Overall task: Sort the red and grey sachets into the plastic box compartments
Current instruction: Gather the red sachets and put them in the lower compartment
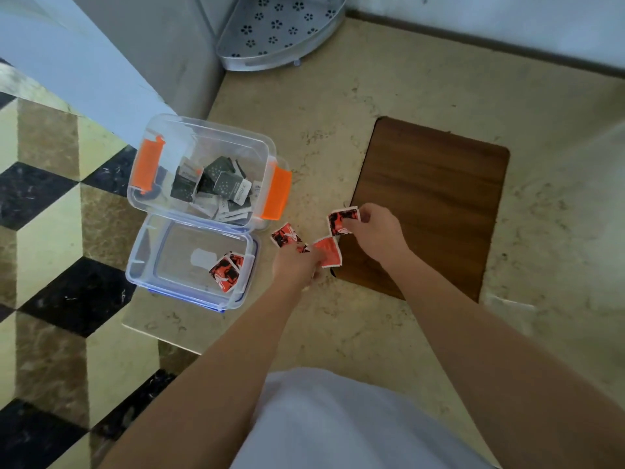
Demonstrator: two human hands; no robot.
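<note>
A clear plastic box (203, 130) with orange latches holds several grey sachets (216, 184). In front of it lies a clear lid or tray (162, 265) with two red sachets (226, 269) at its right end. My left hand (297, 269) is closed on red sachets: one sticks out to the upper left (285, 234), another to the right (328, 252). My right hand (375, 231) pinches one more red sachet (343, 220) at the left edge of the brown board.
A brown wooden board (429, 204) lies on the beige stone counter (338, 96). A white perforated corner rack (280, 28) stands at the back. The counter edge drops to a patterned tile floor (50, 231) on the left.
</note>
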